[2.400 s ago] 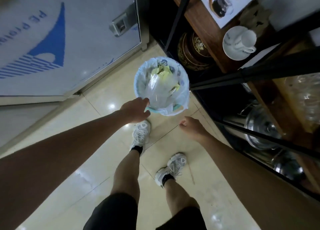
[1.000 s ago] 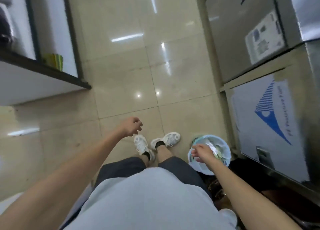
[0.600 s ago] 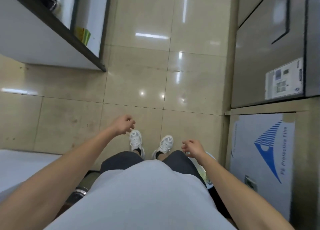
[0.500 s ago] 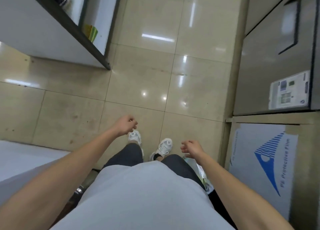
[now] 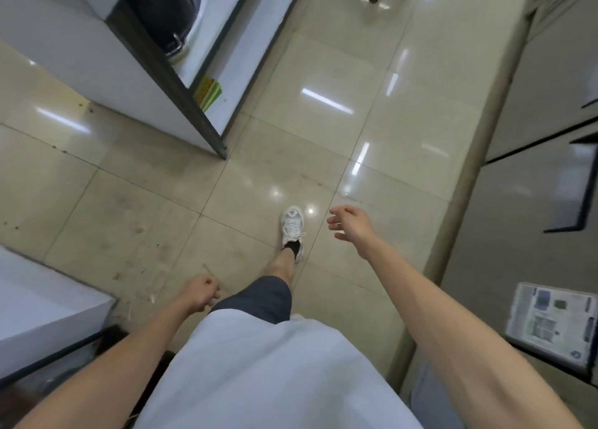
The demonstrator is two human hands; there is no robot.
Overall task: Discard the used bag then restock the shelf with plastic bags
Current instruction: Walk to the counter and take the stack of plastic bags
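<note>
1. The right hand (image 5: 351, 224) hangs open with fingers spread, holding nothing, out in front as the person steps forward.
2. The left hand (image 5: 201, 293) is curled into a loose fist by the hip; I cannot tell whether it holds anything.
3. No bag is in view.
4. The shelf (image 5: 168, 69), likely the one to restock, stands ahead on the left.
</note>
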